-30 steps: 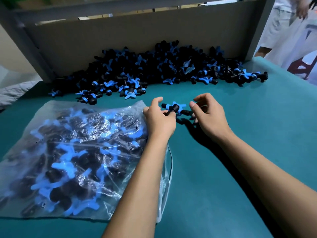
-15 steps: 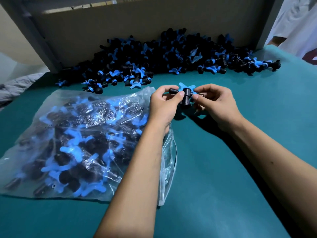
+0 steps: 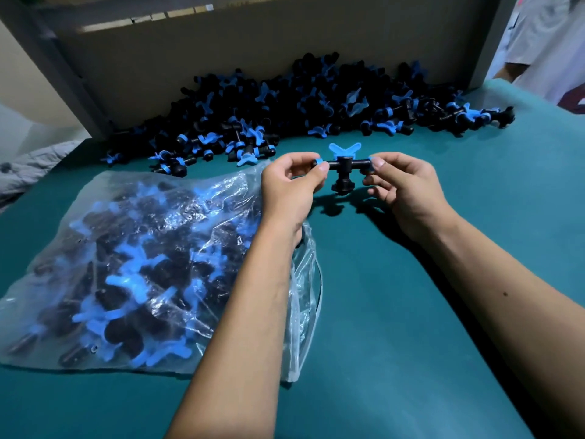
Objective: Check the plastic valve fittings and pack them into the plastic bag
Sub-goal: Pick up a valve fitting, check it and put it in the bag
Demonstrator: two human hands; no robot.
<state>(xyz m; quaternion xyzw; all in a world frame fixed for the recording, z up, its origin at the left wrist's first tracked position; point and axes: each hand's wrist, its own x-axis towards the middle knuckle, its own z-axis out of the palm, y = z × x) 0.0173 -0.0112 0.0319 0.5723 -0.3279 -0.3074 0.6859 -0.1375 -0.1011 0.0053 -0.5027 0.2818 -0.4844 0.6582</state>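
A black valve fitting [image 3: 342, 168] with a blue butterfly handle on top hangs in the air between my hands. My left hand [image 3: 289, 188] pinches its left blue-capped end. My right hand [image 3: 402, 188] pinches its right end. The fitting lies level, with a black stub pointing down. A clear plastic bag [image 3: 133, 264] full of black and blue fittings lies on the table to the left, partly under my left forearm. A large pile of loose fittings [image 3: 304, 106] sits at the back against a cardboard wall.
The teal table top [image 3: 411, 312] spreads to the right and front. A brown cardboard wall [image 3: 253, 52] closes the back. A grey post [image 3: 63, 68] stands at the back left. A person in white [image 3: 544, 42] stands at the far right.
Both hands lifted the fitting off the table and turned it. It is now held level by its two ends, handle up.
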